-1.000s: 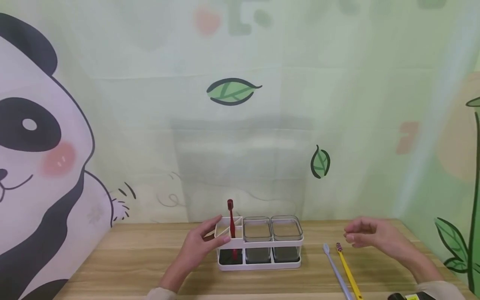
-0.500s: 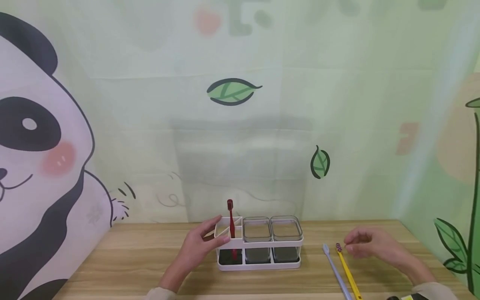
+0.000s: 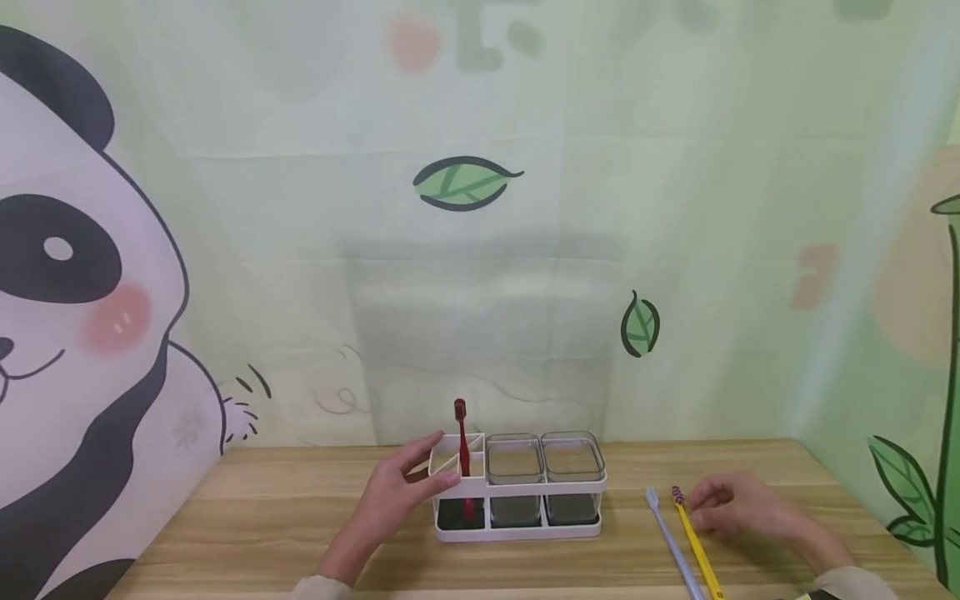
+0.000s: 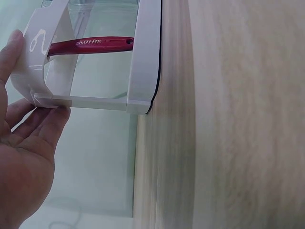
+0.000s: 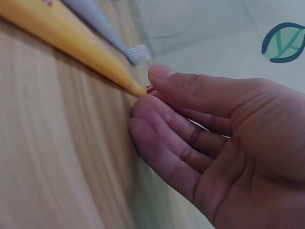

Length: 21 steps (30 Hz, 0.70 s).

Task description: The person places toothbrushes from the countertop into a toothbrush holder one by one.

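My left hand (image 3: 393, 492) grips the left end of a white toothbrush holder (image 3: 517, 533), thumb on the front of its upper rim and fingers behind. A red toothbrush (image 3: 464, 454) stands in the holder's divided left section, head up; its handle shows (image 4: 95, 45) in the left wrist view. To the right, a yellow toothbrush (image 3: 697, 542) and a pale blue toothbrush (image 3: 672, 542) lie side by side on the table. Fingers loosely bent, my right hand (image 3: 750, 504) is beside the yellow toothbrush's head; contact is unclear. The thumb partly hides that head in the right wrist view.
Two clear square cups (image 3: 514, 478) sit in the holder's middle and right sections. The wooden table (image 3: 255, 517) ends at a printed cloth backdrop (image 3: 300, 208) with a panda and leaves.
My right hand has come down and slightly left to the table beside the yellow toothbrush's head. The left hand, holder and toothbrushes stay where they were.
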Motion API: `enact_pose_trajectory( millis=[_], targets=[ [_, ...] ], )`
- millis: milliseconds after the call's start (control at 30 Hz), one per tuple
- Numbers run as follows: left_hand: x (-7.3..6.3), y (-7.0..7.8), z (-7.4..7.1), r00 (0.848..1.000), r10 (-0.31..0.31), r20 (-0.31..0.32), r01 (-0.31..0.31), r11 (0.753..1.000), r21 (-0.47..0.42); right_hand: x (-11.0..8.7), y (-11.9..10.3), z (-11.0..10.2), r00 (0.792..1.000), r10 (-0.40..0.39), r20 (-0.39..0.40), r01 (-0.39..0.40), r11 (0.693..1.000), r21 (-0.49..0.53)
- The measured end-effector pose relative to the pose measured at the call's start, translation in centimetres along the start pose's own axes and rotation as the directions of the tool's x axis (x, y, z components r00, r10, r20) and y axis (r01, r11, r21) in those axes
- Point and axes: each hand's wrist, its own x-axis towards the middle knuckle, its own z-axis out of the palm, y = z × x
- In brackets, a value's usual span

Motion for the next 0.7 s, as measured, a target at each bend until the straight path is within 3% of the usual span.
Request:
enact_pose_trajectory(
  millis=[433,700],
  targets=[
    [0.1,0.0,0.0,1.000,-0.001,-0.006,0.001,1.000,0.006,0.4,-0.4,1.0,0.997,0.041,-0.066,-0.046,0.996,-0.078],
    [0.1,-0.1,0.0,1.000,-0.001,-0.006,0.001,1.000,-0.005,0.9,-0.9,1.8,0.983,0.120,-0.136,-0.140,0.979,-0.149]
  ],
)
